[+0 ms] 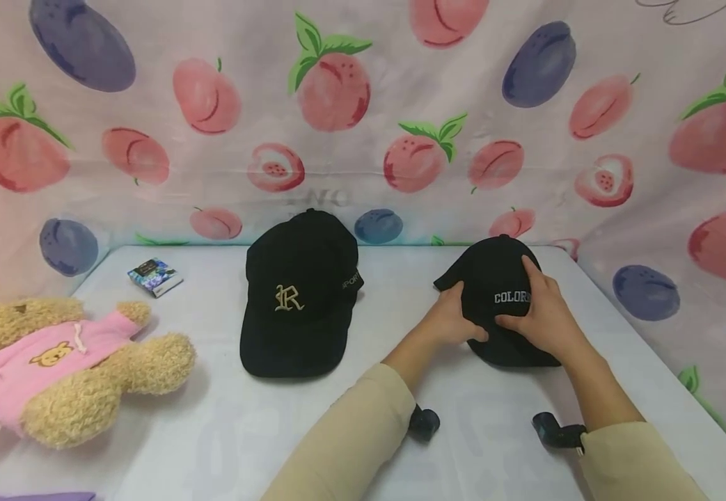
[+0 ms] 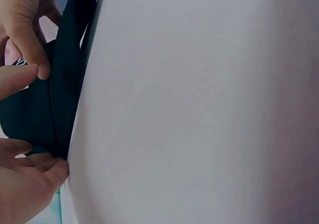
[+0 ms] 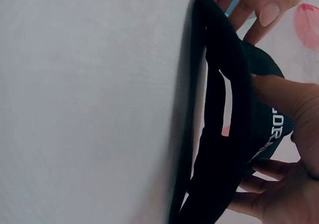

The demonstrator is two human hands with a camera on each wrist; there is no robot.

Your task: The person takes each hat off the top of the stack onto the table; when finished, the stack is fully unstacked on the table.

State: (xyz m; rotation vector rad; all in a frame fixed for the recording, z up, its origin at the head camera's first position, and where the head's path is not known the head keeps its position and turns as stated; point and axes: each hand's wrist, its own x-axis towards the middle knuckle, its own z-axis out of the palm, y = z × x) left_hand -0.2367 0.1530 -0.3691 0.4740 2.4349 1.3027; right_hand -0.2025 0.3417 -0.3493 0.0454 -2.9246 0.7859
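Observation:
A black baseball cap (image 1: 491, 271) with white "COLOR" lettering stands at the right of the table, both hands on it. The left hand (image 1: 453, 313) grips its left side, thumb towards the front and fingers along the edge. Across the right side of the crown lies the right hand (image 1: 541, 313), its thumb by the lettering, partly covering it. In the right wrist view an opening shows near the lower edge of the cap (image 3: 239, 99). To the left stands another black cap (image 1: 300, 278) with a gold letter R.
A plush bear (image 1: 81, 355) in pink lies at the left. Behind it sits a small box-like block (image 1: 154, 276) with a blue floral cover. A fruit-print cloth (image 1: 337, 160) hangs around the white table (image 1: 262, 431). Something purple (image 1: 30, 497) shows at the lower left edge.

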